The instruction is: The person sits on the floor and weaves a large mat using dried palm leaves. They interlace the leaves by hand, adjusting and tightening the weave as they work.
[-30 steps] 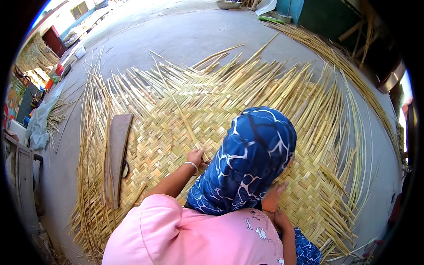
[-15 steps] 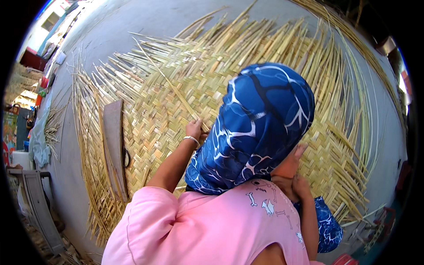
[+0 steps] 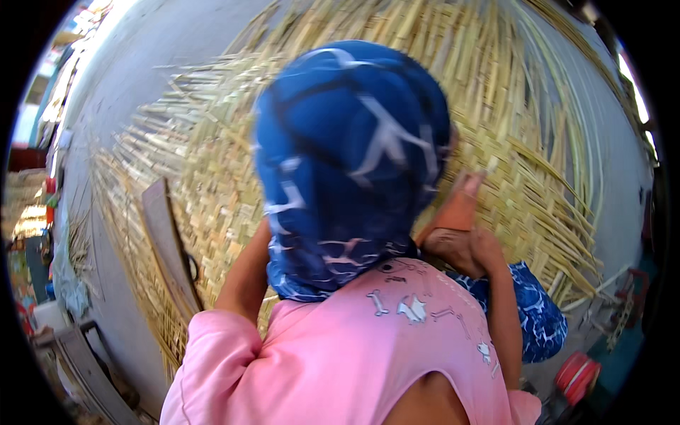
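Observation:
Neither my left hand nor my right hand is in view. In front of me, seen from behind, a person in a pink shirt (image 3: 319, 361) and a blue patterned headscarf (image 3: 347, 142) bends over a large mat (image 3: 227, 177) woven from flat, pale plant strips. Their left forearm (image 3: 248, 273) reaches forward, and its hand is hidden behind the head. The person's right hand (image 3: 487, 251) rests, fingers bent, against their foot (image 3: 453, 244), which has an orange-brown strap across it. Long unwoven strips (image 3: 453, 53) fan out from the mat's far edge.
A narrow brown board (image 3: 168, 241) lies on the mat's left part, beside a black loop-shaped handle (image 3: 192, 268). Bluish plastic sheeting (image 3: 69, 287) and a grey frame (image 3: 95, 372) stand at the left. A red roll (image 3: 577, 375) sits at lower right on the grey floor.
The person's head has swung left and forward, now covering their left hand and the long strip it held. The whole view has shifted a little; their right hand stays by the foot.

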Demonstrator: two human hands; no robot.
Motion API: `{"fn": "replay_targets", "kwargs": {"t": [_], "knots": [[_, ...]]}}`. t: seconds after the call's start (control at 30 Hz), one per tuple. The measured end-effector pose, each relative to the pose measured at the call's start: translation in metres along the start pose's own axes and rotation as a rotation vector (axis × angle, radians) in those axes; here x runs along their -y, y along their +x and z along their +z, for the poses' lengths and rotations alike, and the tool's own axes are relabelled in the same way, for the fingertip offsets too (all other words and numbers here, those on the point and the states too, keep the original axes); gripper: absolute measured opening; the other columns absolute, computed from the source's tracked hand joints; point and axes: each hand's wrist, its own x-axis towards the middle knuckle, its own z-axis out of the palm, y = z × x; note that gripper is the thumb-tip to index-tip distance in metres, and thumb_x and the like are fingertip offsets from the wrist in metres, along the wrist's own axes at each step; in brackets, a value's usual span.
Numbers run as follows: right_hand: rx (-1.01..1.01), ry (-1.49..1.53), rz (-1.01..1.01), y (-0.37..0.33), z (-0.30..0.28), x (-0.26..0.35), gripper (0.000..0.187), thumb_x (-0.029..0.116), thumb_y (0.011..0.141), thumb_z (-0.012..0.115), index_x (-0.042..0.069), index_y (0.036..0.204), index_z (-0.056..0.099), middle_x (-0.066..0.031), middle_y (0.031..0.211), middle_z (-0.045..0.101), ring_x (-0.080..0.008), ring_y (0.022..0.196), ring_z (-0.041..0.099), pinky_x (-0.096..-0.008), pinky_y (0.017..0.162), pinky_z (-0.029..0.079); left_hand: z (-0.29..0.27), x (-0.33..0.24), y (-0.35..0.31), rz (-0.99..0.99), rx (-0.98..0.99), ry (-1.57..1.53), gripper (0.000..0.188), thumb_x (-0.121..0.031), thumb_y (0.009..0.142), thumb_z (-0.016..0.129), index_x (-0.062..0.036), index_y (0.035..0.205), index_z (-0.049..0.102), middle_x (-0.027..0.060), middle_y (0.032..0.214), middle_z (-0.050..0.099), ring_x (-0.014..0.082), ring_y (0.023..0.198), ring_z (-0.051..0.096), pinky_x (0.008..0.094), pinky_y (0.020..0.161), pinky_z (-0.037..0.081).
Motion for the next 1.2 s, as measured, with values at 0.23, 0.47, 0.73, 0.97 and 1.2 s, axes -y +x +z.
{"fn": "replay_targets", "kwargs": {"t": [0.23, 0.47, 0.73, 0.97, 1.2], "knots": [[0.183, 0.087, 0.059, -0.002, -0.033, 0.041, 0.034, 0.023, 0.088, 0.044, 0.0, 0.092, 0.069, -0.0269, 0.097, 0.066, -0.0426, 0.091, 0.065, -0.0502, 0.078, 0.051, 0.173, -0.193, -0.062, 1.11, 0.689, 0.354, 0.031, -0.024, 0.09, 0.053, 0.0004, 0.109, 0.057, 0.0154, 0.093, 0.058, 0.0307, 0.08, 0.054, 0.0395, 0.068, 0.046], [0.166, 0.226, 0.145, -0.012, -0.025, 0.02, 0.031, 0.021, 0.085, 0.047, 0.002, 0.096, 0.069, -0.0244, 0.099, 0.067, -0.0399, 0.093, 0.066, -0.0484, 0.08, 0.051, 0.275, -0.203, -0.107, 1.251, 0.665, 0.743, 0.036, -0.022, 0.089, 0.051, 0.0009, 0.116, 0.056, 0.02, 0.111, 0.058, 0.0364, 0.101, 0.055, 0.0437, 0.083, 0.048], [0.189, 0.356, 0.113, -0.013, -0.024, 0.01, 0.029, 0.023, 0.085, 0.051, 0.002, 0.097, 0.068, -0.0242, 0.095, 0.068, -0.0403, 0.09, 0.066, -0.0488, 0.077, 0.052, 0.281, -0.185, -0.098, 1.308, 0.476, 0.796, 0.033, -0.02, 0.087, 0.052, 0.0007, 0.112, 0.06, 0.0211, 0.119, 0.058, 0.0375, 0.112, 0.054, 0.0451, 0.087, 0.05], [0.141, 0.45, 0.161, -0.021, -0.009, 0.001, 0.029, 0.021, 0.083, 0.05, 0.004, 0.092, 0.072, -0.0214, 0.097, 0.069, -0.0376, 0.09, 0.068, -0.0482, 0.076, 0.053, 0.246, -0.269, -0.169, 1.297, 0.552, 1.415, 0.05, -0.021, 0.083, 0.062, 0.0027, 0.124, 0.045, 0.0204, 0.119, 0.055, 0.0265, 0.112, 0.054, 0.0363, 0.091, 0.046], [-0.059, 0.395, 0.079, -0.028, 0.004, 0.003, 0.027, 0.025, 0.087, 0.048, 0.008, 0.089, 0.069, -0.0158, 0.09, 0.07, -0.0354, 0.086, 0.067, -0.047, 0.073, 0.051, 0.251, -0.22, -0.164, 1.344, 0.782, 1.092, 0.047, -0.023, 0.083, 0.062, 0.0023, 0.12, 0.048, 0.0199, 0.114, 0.057, 0.0272, 0.109, 0.056, 0.0369, 0.089, 0.047]]}}
